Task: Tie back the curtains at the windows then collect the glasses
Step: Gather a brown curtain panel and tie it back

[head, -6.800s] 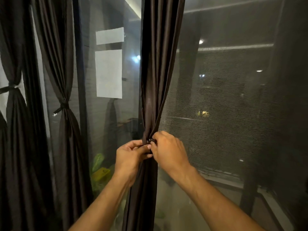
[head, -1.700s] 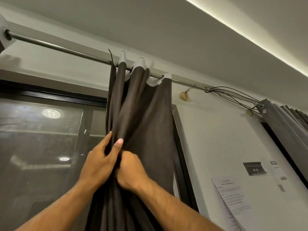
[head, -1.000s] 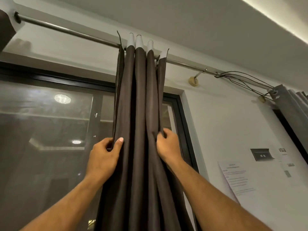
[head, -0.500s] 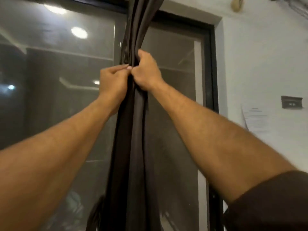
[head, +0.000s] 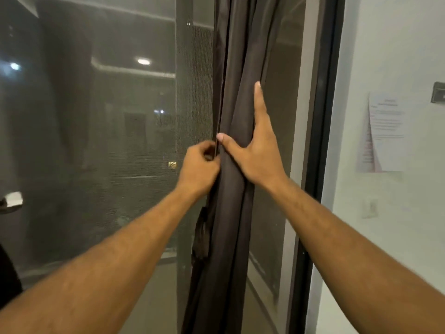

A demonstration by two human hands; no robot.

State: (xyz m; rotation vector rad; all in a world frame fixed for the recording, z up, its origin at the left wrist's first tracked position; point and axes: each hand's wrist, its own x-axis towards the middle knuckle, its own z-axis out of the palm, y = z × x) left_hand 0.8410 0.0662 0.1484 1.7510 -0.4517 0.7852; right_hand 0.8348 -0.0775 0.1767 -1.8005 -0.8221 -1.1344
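bunched curtain (head: 231,189) hanging against the window screen (head: 120,141), open air left of it, black frame (head: 322,141) close on its right

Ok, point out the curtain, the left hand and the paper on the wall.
curtain (head: 231,213): head view, on the bunched folds below the hands.
left hand (head: 199,169): head view, on its back.
paper (head: 387,131): head view, on the sheet's middle.

A printed paper sheet (head: 386,131) hangs on the white wall (head: 390,44).
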